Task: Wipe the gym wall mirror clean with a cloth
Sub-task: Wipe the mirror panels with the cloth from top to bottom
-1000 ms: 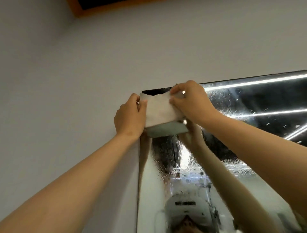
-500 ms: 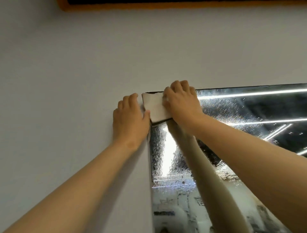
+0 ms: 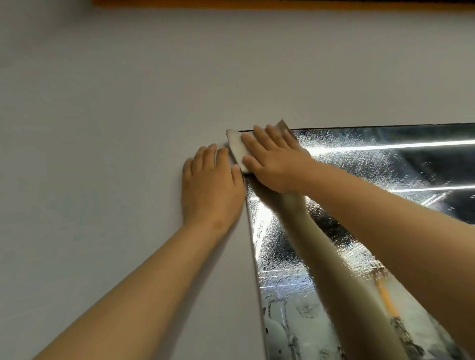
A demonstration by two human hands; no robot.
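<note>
— Where the mirror meets the wall, up at that top left corner, what is going on?

— That is where the cloth sits, a pale folded pad. It covers the very corner of the glass and laps past it onto the paint on the left and a little above the top edge.

— And who has it?

— The right hand lies flat on top of it, fingers straight and spread, palm pressing it to the glass. Nothing is curled round it.

— The other one?

— The left hand is flat on the bare wall, just beside the mirror's left edge, fingers straight and pointing up, holding nothing. Its thumb comes right up to the cloth's lower corner; whether they touch I cannot tell.

— How does the glass look?

— Wet. Fine droplets speckle it all over. Long bright light strips show in it across a dark background, and the reflection of the right forearm runs down from under the hand. Lower down the reflection is too smeared to read.

— And the room round it?

— Plain grey-white wall, matt, all round the mirror. An orange strip runs along the very top of the head view.
</note>
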